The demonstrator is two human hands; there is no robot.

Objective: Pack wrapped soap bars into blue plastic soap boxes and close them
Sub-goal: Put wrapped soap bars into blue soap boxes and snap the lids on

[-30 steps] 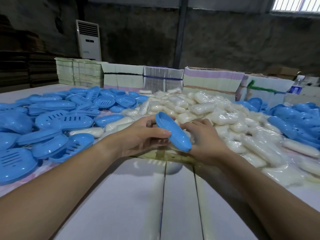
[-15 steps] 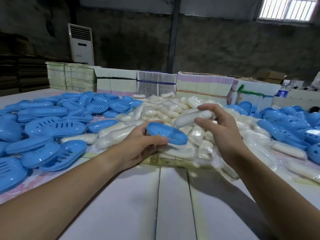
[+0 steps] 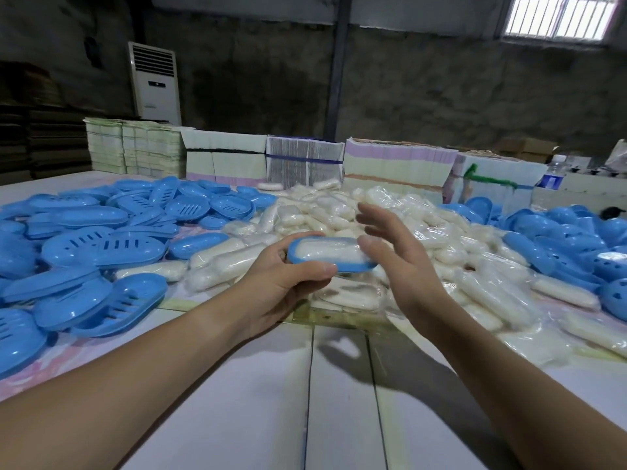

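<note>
Gripping a blue soap box half (image 3: pixel 330 264) in the left hand (image 3: pixel 283 283), thumb curled along its near rim and fingers wrapped under; cradling a wrapped soap bar (image 3: pixel 327 251) inside the open half, raised above the table (image 3: pixel 237 401); hovering the right hand (image 3: pixel 403 266) just beside the box's right end, fingers spread and straight, holding nothing; lying behind, a heap of wrapped soap bars (image 3: pixel 390 228), with blue box halves (image 3: pixel 101 245) piled at left and more blue box halves (image 3: pixel 559 242) at right.
</note>
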